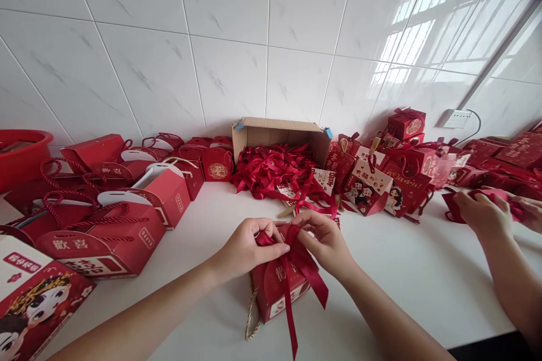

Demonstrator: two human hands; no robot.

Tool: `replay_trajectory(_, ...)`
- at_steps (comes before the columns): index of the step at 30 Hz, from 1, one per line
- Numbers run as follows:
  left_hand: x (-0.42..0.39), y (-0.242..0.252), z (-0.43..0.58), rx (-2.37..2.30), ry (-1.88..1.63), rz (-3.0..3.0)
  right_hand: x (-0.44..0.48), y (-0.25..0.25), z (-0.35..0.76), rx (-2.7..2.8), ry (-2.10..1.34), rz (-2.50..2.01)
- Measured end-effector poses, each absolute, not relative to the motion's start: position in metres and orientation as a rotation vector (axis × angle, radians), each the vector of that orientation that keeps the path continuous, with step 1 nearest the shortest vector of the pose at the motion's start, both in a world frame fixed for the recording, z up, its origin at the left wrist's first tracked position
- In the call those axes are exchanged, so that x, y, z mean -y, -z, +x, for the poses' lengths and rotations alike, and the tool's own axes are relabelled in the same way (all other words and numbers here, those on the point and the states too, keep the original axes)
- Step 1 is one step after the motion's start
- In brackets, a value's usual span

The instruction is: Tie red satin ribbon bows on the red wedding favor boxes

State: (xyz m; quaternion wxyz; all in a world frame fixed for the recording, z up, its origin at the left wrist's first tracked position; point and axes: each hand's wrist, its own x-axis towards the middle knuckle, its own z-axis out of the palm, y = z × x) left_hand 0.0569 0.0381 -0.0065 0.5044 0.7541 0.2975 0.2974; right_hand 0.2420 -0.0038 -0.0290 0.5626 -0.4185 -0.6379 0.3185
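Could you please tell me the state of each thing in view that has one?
Left hand, grip closed on the ribbon
Right hand, grip closed on the ribbon
Ribbon, looped at the hands, tails loose
Box, upright, top partly hidden
Cord, slack beside the box
Carton, open
Ribbon pile, tangled, spilling from the carton
Basin, upright, partly out of frame

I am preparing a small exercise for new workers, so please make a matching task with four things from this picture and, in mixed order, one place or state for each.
Things:
1. Red basin
2. Power strip
3. Heap of ribbons
4. Ribbon with hanging tails

Places or states:
A. Spilling from a cardboard box
B. Held in the person's left hand and right hand
C. At the picture's left edge
D. White, by the tiled wall

Pairs: 1-C, 2-D, 3-A, 4-B
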Motion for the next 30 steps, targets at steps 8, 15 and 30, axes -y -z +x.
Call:
replay_trajectory(8,-0.038,0.009,0.057,-0.688,-0.690,1.792,0.004,0.028,0.238,1.541,-0.663,-1.062)
replay_trajectory(15,-0.036,0.008,0.061,-0.733,-0.723,1.819,0.002,0.026,0.246,1.795,-0.291,-0.951)
replay_trajectory(30,-0.034,0.008,0.062,-0.722,-0.730,1.830,0.000,0.034,0.245,1.726,-0.126,-0.973)
